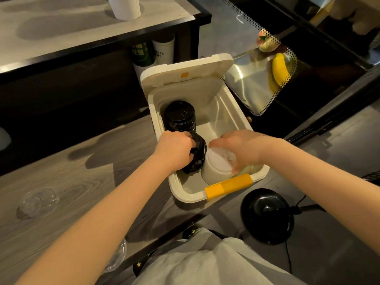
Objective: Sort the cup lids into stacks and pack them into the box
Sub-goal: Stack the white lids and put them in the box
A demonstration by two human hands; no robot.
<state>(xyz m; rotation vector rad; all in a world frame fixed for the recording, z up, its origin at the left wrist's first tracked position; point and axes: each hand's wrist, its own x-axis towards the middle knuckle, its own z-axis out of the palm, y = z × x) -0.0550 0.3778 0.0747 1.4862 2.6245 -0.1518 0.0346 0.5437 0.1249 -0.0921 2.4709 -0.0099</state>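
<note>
Cream box (205, 93), yellow handle (228, 187); 2 black lid stacks (180, 116); white lid stack (216, 167); grey woodgrain table (72, 161).

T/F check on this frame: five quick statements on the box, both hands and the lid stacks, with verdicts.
1. The hinged cover of the box is open. True.
2. The left hand grips a white stack. False: it grips a black lid stack.
3. The right hand holds a white lid stack inside the box. True.
4. The clear lids are packed in the box. False: they lie on the table, left of it.
5. A second black stack stands untouched at the box's far end. True.
</note>
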